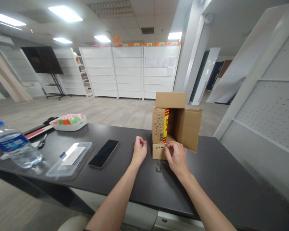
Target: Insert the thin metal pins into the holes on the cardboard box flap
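Note:
A cardboard box (158, 125) stands on the dark table with its front open, small round marks or screw heads dotting its left panel. Its lower flap (156, 154) carries a short row of dark dots. At that flap's right part, my right hand (177, 157) has thumb and forefinger pinched together; whatever is between them is too small to make out. My left hand (140, 150) is closed left of the box, apart from it, and its fingers hide anything inside. Several thin metal screws or nails (158, 166) lie side by side just in front of the flap.
Left of my hands, a black phone (104, 153) lies near a clear plastic case (69, 159). A water bottle (15, 146) is at the far left. Behind is a white basket (71, 125) with colourful contents. The box's side flap (189, 128) sticks out rightward.

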A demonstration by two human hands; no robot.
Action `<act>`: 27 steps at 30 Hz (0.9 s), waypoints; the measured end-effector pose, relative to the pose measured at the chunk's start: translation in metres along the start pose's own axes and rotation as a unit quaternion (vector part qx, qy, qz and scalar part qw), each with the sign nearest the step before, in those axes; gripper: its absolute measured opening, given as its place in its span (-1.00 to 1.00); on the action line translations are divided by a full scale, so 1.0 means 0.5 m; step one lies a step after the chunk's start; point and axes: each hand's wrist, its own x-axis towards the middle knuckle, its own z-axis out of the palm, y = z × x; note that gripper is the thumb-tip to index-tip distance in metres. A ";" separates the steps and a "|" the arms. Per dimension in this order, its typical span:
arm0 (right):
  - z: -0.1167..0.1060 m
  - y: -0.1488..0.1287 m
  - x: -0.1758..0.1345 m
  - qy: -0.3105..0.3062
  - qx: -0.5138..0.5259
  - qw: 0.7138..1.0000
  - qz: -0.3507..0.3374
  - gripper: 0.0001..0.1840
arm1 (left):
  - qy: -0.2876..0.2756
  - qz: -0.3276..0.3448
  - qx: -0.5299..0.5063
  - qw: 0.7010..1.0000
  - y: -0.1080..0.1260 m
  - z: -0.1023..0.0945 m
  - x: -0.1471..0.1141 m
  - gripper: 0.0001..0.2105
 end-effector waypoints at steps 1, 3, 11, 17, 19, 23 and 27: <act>-0.002 0.001 -0.001 0.001 0.005 1.000 0.001 -0.86 | -0.001 0.000 -0.001 1.000 0.000 0.000 0.000 -0.86; -0.005 0.002 -0.001 0.001 0.013 1.000 -0.001 -0.86 | -0.002 0.002 0.000 1.000 0.001 0.000 0.000 -0.86; -0.011 -0.009 0.005 0.005 0.035 0.999 -0.018 -0.87 | 0.002 0.001 0.010 1.000 0.004 0.000 -0.001 -0.86; -0.040 -0.024 0.003 0.022 0.111 0.993 0.009 -0.84 | -0.001 0.004 0.003 1.000 -0.001 0.000 0.000 -0.85; -0.052 -0.032 -0.003 0.017 0.138 0.990 0.020 -0.84 | -0.001 0.005 0.003 1.000 -0.001 0.000 0.000 -0.85; -0.069 -0.041 -0.024 -0.026 0.143 0.989 0.040 -0.82 | -0.003 0.002 0.005 1.000 0.000 -0.001 -0.001 -0.85; -0.076 -0.039 -0.050 -0.068 0.151 0.985 0.054 -0.83 | -0.004 0.002 0.003 1.000 0.000 -0.001 -0.001 -0.85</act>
